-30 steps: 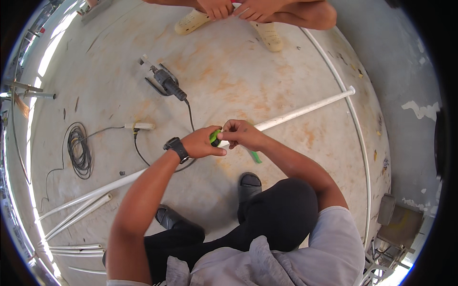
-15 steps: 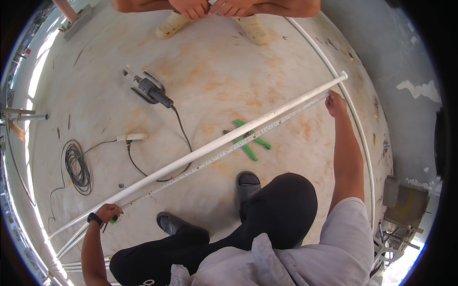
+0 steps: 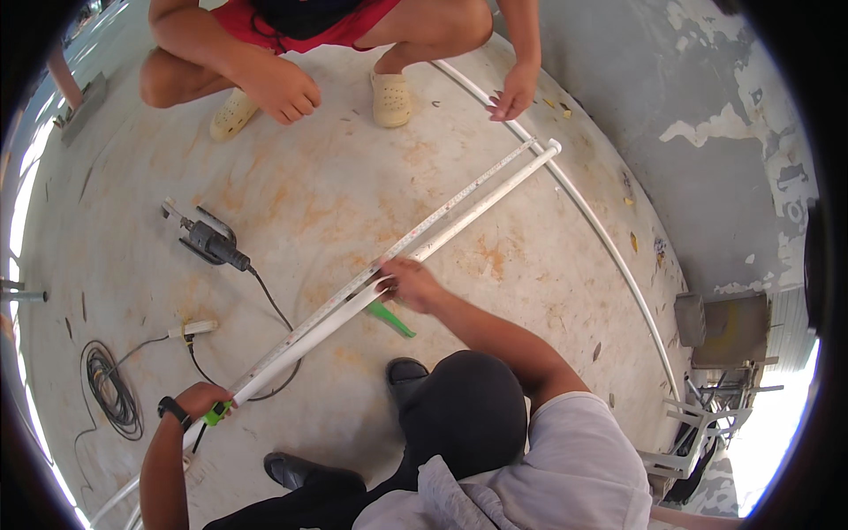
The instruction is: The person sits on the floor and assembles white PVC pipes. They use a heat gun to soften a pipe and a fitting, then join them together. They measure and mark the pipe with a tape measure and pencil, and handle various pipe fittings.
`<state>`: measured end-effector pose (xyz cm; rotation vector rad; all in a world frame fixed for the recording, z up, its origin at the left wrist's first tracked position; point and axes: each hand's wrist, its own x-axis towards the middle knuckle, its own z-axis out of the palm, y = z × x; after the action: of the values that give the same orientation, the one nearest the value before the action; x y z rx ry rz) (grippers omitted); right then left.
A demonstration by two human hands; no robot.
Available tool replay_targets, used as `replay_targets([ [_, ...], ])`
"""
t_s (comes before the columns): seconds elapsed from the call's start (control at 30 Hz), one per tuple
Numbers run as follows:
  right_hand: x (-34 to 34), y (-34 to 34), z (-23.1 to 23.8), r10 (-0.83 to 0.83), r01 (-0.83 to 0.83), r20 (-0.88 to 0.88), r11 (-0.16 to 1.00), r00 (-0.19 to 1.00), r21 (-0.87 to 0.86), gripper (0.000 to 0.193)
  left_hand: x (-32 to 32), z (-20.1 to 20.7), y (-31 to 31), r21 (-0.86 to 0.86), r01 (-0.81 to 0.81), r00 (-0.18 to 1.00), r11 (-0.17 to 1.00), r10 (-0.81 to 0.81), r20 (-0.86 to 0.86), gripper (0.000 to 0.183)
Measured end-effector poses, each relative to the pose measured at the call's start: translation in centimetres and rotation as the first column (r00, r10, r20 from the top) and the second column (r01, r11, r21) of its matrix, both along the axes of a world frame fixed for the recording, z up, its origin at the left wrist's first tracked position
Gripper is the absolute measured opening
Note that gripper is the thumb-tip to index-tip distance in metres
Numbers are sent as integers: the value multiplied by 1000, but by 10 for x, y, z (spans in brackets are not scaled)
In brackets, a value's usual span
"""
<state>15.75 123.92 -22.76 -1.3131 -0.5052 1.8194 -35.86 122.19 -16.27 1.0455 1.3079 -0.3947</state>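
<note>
My left hand (image 3: 208,403) is closed around a green tape measure (image 3: 216,412) at the lower left, against a long white pipe (image 3: 484,205). The tape's pale blade (image 3: 459,199) runs out along the far side of the pipe, its free end near the capped pipe end. Midway along, my right hand (image 3: 412,284) reaches over the pipe, its fingers curled at the blade and slightly blurred; the hand hides a stretch of pipe. Beneath lies a green-handled cutter (image 3: 391,319), mostly covered by pipe and hand.
A co-worker squats opposite, one hand (image 3: 515,93) hanging near the blade's end. A corded power tool (image 3: 212,243), a white socket block (image 3: 194,329) and a coiled cable (image 3: 110,393) lie left. A long curved white pipe (image 3: 623,265) lies right, before a grey wall (image 3: 636,106).
My right hand has come from the pipe's far end to its middle. The blade has crossed to the pipe's other side. The co-worker's hands have parted; the whole view has shifted.
</note>
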Motion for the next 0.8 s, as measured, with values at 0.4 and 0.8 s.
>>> replay_targets([
  [0.4, 22, 19, -28, -126, 146, 168, 983, 978, -109, 26, 20, -29, 7, 184, 23, 995, 983, -5, -97, 41],
  [0.8, 72, 49, -50, -209, 294, 412, 943, 887, -156, 24, -21, -59, -16, 255, -81, 991, 964, 107, -86, 40],
])
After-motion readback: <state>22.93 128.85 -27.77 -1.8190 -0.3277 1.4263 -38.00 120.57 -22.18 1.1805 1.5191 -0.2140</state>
